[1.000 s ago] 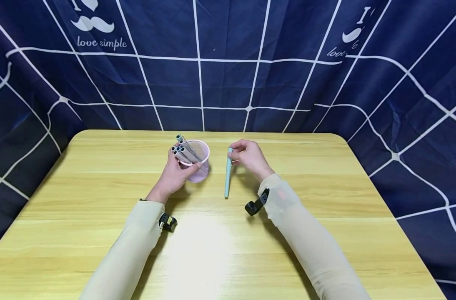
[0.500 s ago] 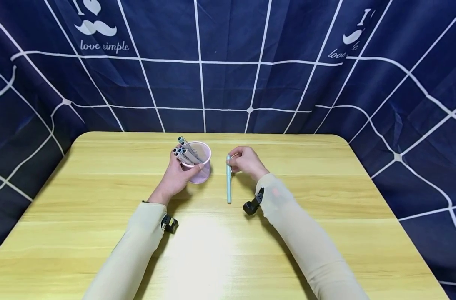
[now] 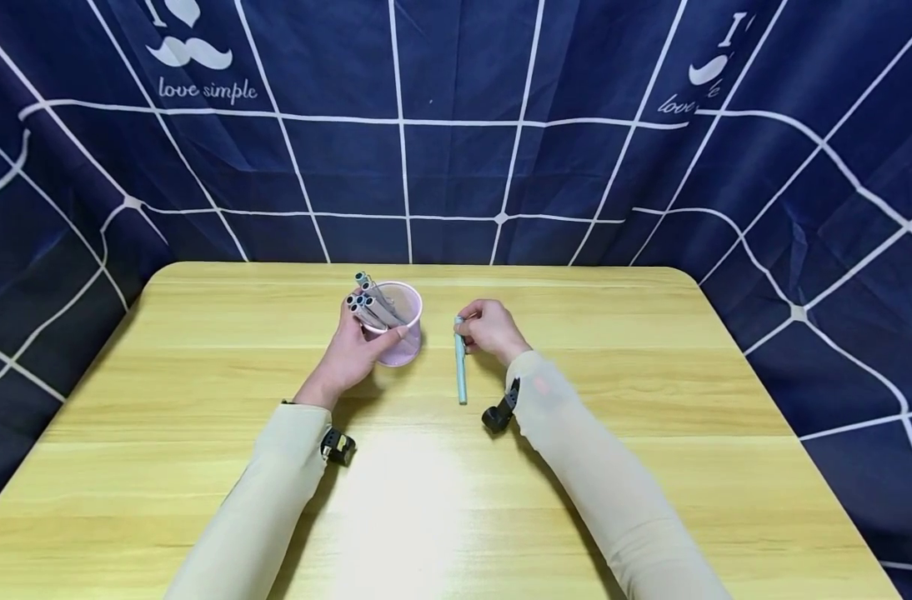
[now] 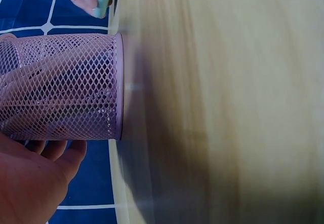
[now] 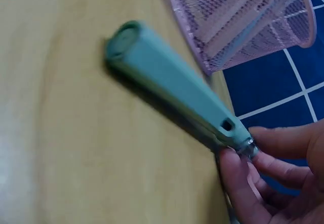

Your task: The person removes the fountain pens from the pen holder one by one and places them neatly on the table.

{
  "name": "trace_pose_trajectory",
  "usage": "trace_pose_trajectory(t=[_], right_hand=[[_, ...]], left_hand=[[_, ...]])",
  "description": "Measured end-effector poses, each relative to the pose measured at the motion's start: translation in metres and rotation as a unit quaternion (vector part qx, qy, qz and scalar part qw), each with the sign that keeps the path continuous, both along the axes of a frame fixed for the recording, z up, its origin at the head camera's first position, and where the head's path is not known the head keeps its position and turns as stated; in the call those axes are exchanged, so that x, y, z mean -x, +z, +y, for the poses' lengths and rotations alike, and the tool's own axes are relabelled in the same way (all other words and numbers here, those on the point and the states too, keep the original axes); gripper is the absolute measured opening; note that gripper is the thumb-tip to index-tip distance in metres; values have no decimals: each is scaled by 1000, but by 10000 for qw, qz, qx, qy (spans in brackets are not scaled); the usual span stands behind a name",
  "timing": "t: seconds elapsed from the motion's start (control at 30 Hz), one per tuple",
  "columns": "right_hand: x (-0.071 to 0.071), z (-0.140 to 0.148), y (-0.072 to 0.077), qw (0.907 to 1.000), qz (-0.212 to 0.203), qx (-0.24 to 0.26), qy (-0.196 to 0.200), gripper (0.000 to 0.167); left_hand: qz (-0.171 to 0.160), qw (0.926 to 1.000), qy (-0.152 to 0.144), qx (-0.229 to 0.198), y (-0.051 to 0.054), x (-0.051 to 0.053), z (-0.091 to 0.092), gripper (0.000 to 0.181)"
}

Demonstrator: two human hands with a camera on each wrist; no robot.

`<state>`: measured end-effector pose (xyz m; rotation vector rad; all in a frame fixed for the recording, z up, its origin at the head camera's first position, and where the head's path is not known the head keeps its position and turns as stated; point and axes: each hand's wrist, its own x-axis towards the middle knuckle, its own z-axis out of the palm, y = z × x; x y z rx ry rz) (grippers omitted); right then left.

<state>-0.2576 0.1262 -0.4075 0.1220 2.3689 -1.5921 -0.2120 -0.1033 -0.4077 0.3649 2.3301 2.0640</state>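
Note:
My left hand (image 3: 354,346) grips a pink mesh pen cup (image 3: 402,350) around its side, thumb near the rim. Several grey-barrelled pens (image 3: 371,307) lean in the cup toward the left hand's fingers, ends up. In the left wrist view the cup's mesh wall (image 4: 66,87) and base rim show, with the fingers behind it. To the right of the cup, my right hand (image 3: 495,327) pinches a light teal pen (image 3: 460,375) by its far end. The pen's other end points toward me. The right wrist view shows the pen's barrel (image 5: 172,77) slanting away from the fingertips.
A light wood table (image 3: 613,500) lies under both hands, with a bright glare in its front middle. Dark blue cloth (image 3: 456,167) with white lines hangs behind and at both sides of it. Black wrist cameras (image 3: 498,414) are strapped over the sleeves.
My right hand has come a little nearer to me with the teal pen, whose slant has shifted slightly. The left hand and the pen cup have stayed nearly in place.

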Motion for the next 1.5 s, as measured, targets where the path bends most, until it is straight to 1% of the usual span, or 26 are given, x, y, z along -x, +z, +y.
trace_pose_trajectory(t=[0.2,0.37,0.67,0.93,1.27,1.37,1.5], right_hand=[[-4,1,-1,9994,117,-333,-66,16],[-4,2,-2,9987,87,-485,-124,16],[-5,4,-3,9987,96,-474,-184,16],[-6,6,-4,9978,179,-606,-194,15],[-9,7,-3,9967,260,-754,-168,22],[-10,8,0,9927,362,-1142,-105,24],[-11,13,7,9810,484,-1872,-143,28]], left_hand=[[47,10000,34,-48,-1,0,1,81],[-23,9999,37,-99,-2,0,0,81],[12,10000,73,16,-3,0,0,82],[-63,9999,0,-81,-2,0,0,82],[-168,9998,-62,-29,-3,-1,-1,81],[-215,9997,-66,-70,-2,-1,-1,82],[-216,9995,-149,-175,0,0,-1,81]])
